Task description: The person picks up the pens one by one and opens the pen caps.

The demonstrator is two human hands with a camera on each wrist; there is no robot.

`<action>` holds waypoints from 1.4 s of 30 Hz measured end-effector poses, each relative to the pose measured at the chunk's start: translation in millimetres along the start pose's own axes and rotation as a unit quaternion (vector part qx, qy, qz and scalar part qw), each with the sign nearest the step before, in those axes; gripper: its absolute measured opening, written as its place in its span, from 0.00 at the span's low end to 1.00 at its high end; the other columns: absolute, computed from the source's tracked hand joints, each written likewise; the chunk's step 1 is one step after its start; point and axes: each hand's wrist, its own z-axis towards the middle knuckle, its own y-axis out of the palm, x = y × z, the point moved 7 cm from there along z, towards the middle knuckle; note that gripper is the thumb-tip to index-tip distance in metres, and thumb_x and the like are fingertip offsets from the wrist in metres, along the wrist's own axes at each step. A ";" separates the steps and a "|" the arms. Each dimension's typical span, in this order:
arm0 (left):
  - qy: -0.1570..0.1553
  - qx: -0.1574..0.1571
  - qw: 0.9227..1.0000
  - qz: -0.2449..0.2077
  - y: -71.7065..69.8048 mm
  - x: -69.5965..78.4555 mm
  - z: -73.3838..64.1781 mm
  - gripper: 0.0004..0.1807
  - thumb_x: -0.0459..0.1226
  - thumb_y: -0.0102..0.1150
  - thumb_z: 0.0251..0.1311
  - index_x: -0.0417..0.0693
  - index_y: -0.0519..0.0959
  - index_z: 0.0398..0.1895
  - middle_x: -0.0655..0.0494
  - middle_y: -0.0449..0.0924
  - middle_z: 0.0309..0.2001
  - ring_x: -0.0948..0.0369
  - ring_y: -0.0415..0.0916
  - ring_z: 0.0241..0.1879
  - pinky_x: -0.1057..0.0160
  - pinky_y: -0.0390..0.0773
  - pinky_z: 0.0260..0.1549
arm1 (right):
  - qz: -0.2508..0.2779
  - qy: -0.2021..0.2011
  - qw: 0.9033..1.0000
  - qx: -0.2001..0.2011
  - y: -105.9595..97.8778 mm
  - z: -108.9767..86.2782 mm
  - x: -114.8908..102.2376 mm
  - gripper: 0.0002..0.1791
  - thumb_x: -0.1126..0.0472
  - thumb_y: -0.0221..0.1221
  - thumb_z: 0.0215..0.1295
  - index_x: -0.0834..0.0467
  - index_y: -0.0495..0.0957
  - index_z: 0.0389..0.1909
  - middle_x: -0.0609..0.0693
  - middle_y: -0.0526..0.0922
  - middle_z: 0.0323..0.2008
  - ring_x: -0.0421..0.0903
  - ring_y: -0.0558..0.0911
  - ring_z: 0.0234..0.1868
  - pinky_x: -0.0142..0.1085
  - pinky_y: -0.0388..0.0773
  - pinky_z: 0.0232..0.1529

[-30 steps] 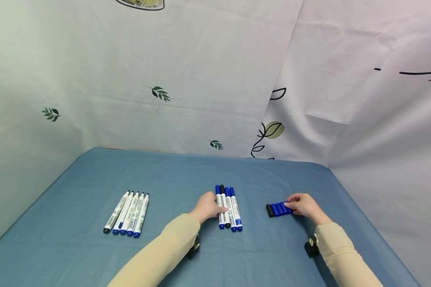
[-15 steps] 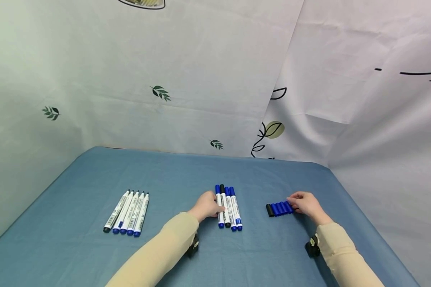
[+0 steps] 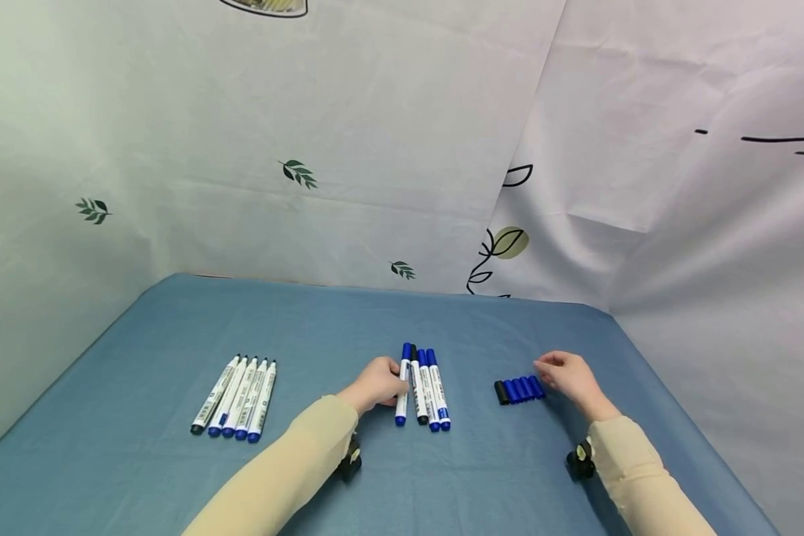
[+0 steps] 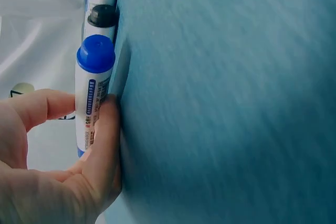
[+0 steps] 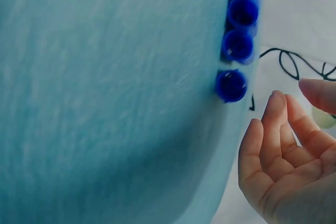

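Note:
My left hand (image 3: 377, 385) pinches a capped marker (image 4: 93, 98) with a white barrel and blue cap between thumb and fingers. It stands slightly apart from three other capped markers (image 3: 429, 391), one of them black-capped, lying side by side to its right. My right hand (image 3: 569, 377) hovers past the right end of a row of loose marker caps (image 3: 522, 389), its fingers loosely bent and nothing between them. In the right wrist view, the blue cap (image 5: 231, 86) nearest that hand shows its hollow end, with a small gap to the others.
A group of several uncapped markers (image 3: 234, 398) lies side by side at the left of the blue-covered table (image 3: 141, 476). A white patterned cloth (image 3: 375, 134) hangs behind the table and along its sides.
My left hand has drawn the blue-capped marker a little left, away from the black-capped one. My right hand has let go of the end cap and lifted slightly off the row.

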 end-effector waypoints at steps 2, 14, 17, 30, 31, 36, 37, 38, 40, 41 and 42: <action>0.002 0.001 1.000 -0.001 -2.2 -1.0 0.2 0.17 0.27 0.58 0.54 0.31 0.70 0.47 0.42 0.74 0.42 0.56 0.78 0.34 0.59 0.82 0.32 | -0.004 -0.011 1.000 0.001 0.3 -1.3 -5.4 0.18 0.56 0.52 0.70 0.69 0.75 0.47 0.61 0.81 0.39 0.48 0.79 0.37 0.40 0.78 0.37; 0.045 -0.018 0.999 -0.009 -17.0 -0.2 -9.3 0.17 0.29 0.57 0.56 0.32 0.72 0.49 0.45 0.78 0.38 0.59 0.77 0.33 0.61 0.81 0.31 | 0.013 -0.058 0.998 0.002 16.9 -13.0 -34.9 0.17 0.58 0.53 0.69 0.69 0.75 0.49 0.64 0.81 0.41 0.50 0.79 0.38 0.41 0.77 0.37; 0.058 -0.024 0.998 -0.007 -20.4 0.7 -16.2 0.17 0.28 0.56 0.55 0.32 0.73 0.49 0.46 0.79 0.37 0.59 0.77 0.31 0.61 0.80 0.30 | 0.014 -0.071 0.997 0.001 22.3 -15.2 -42.6 0.16 0.58 0.54 0.69 0.68 0.76 0.48 0.63 0.81 0.39 0.49 0.78 0.36 0.40 0.76 0.36; 0.084 -0.043 0.996 -0.006 -28.3 8.3 -38.4 0.17 0.29 0.57 0.58 0.35 0.74 0.51 0.51 0.80 0.33 0.63 0.71 0.23 0.65 0.73 0.23 | -0.018 -0.142 0.990 -0.004 49.4 -33.0 -77.1 0.11 0.61 0.57 0.66 0.63 0.79 0.44 0.54 0.82 0.37 0.47 0.80 0.36 0.36 0.75 0.34; 0.084 -0.047 0.995 -0.007 -28.7 9.6 -40.3 0.17 0.29 0.57 0.58 0.36 0.73 0.52 0.51 0.80 0.33 0.63 0.70 0.22 0.65 0.72 0.22 | -0.024 -0.153 0.988 0.000 51.2 -34.6 -79.7 0.10 0.62 0.57 0.66 0.62 0.79 0.44 0.53 0.82 0.36 0.46 0.80 0.36 0.36 0.75 0.35; 0.101 -0.082 0.991 -0.020 -32.9 19.0 -48.8 0.19 0.29 0.56 0.59 0.33 0.71 0.54 0.51 0.80 0.32 0.64 0.67 0.20 0.66 0.69 0.22 | -0.074 -0.237 0.968 0.039 59.0 -44.9 -97.3 0.13 0.64 0.61 0.62 0.61 0.78 0.47 0.52 0.80 0.39 0.45 0.79 0.37 0.40 0.78 0.39; 0.106 -0.090 0.990 -0.021 -33.9 21.1 -50.3 0.19 0.28 0.56 0.58 0.33 0.71 0.54 0.51 0.80 0.32 0.65 0.66 0.20 0.66 0.68 0.22 | -0.089 -0.259 0.960 0.050 60.3 -47.5 -101.5 0.15 0.64 0.62 0.61 0.61 0.78 0.48 0.53 0.80 0.40 0.46 0.79 0.38 0.41 0.78 0.40; 0.111 -0.098 0.989 -0.021 -35.1 23.4 -52.1 0.20 0.28 0.55 0.58 0.32 0.70 0.55 0.51 0.81 0.32 0.65 0.65 0.20 0.66 0.67 0.21 | -0.106 -0.282 0.952 0.062 61.6 -50.3 -105.8 0.16 0.63 0.64 0.59 0.60 0.77 0.49 0.53 0.80 0.42 0.46 0.80 0.40 0.42 0.79 0.41; 0.118 -0.112 0.986 -0.016 -37.2 26.7 -54.8 0.21 0.28 0.54 0.58 0.32 0.69 0.56 0.51 0.81 0.33 0.65 0.63 0.19 0.67 0.65 0.20 | -0.138 -0.330 0.930 0.084 64.1 -56.1 -115.1 0.20 0.62 0.66 0.57 0.60 0.76 0.51 0.54 0.79 0.45 0.48 0.80 0.43 0.43 0.79 0.43; 0.122 -0.118 0.985 -0.011 -38.0 28.3 -56.6 0.21 0.27 0.54 0.57 0.33 0.69 0.56 0.51 0.82 0.34 0.65 0.63 0.19 0.68 0.64 0.20 | -0.153 -0.355 0.918 0.095 65.6 -59.1 -119.7 0.21 0.61 0.66 0.56 0.60 0.76 0.52 0.54 0.78 0.46 0.49 0.80 0.45 0.43 0.78 0.44; 0.125 -0.124 0.984 -0.007 -38.3 29.4 -58.3 0.21 0.27 0.54 0.57 0.33 0.69 0.56 0.52 0.82 0.35 0.65 0.63 0.19 0.68 0.64 0.19 | -0.163 -0.379 0.905 0.105 66.9 -62.2 -124.2 0.23 0.61 0.67 0.55 0.60 0.76 0.52 0.54 0.78 0.47 0.49 0.79 0.46 0.44 0.78 0.45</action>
